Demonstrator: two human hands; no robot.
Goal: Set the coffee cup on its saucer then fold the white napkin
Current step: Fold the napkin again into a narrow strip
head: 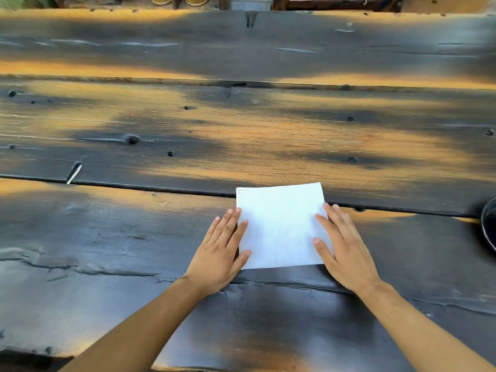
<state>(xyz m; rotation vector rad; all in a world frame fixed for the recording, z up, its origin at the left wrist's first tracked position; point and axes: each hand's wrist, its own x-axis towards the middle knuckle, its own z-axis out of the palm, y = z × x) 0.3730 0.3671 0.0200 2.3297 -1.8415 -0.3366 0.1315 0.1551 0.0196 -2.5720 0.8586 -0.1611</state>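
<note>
A white napkin (280,225) lies flat as a near-square on the dark wooden table (241,124). My left hand (221,251) rests palm down at its left edge, fingers spread, fingertips touching the paper. My right hand (342,245) lies palm down over its right edge, fingers apart and pressing on it. A dark round rim (488,226), cut off by the right frame edge, may be the saucer; the coffee cup is not in view.
The table is made of wide charred planks with gaps and knots. Beyond its far edge stand wooden furniture legs and two woven baskets (178,0). The near table edge runs along the bottom left.
</note>
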